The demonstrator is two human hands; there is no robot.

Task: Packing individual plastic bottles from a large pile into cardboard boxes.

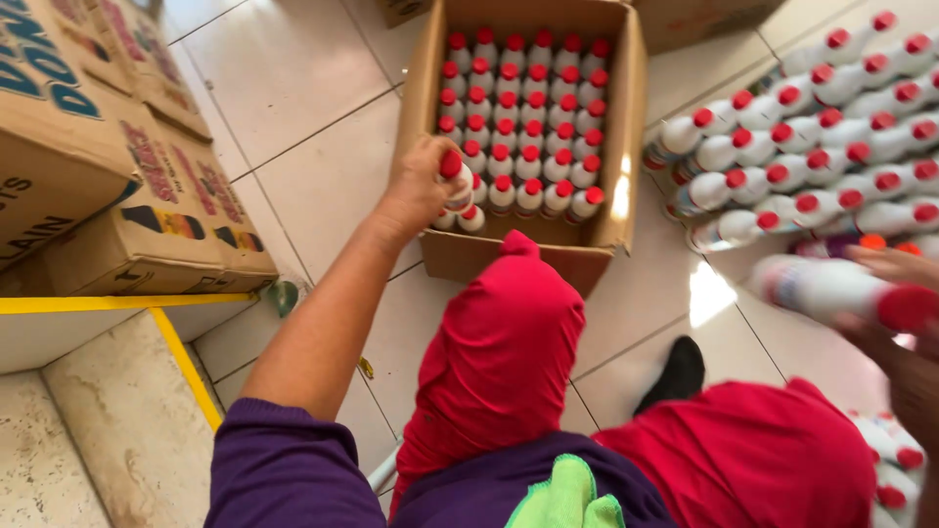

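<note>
An open cardboard box (632, 108) on the tiled floor holds several upright white bottles with red caps (533, 108) in rows. My left hand (421, 186) reaches into the box's near left corner and grips one white red-capped bottle (456, 179) among them. At the right edge my right hand (905, 332) holds another white bottle with a red cap (831, 288), lying sideways and blurred. My red trouser legs (499, 362) fill the lower middle.
A heap of the same bottles (812, 166) lies on its side on the floor at the right. Printed cardboard cartons (127, 176) are stacked at the left on a stone step with a yellow edge (117, 303). More cartons stand behind the box.
</note>
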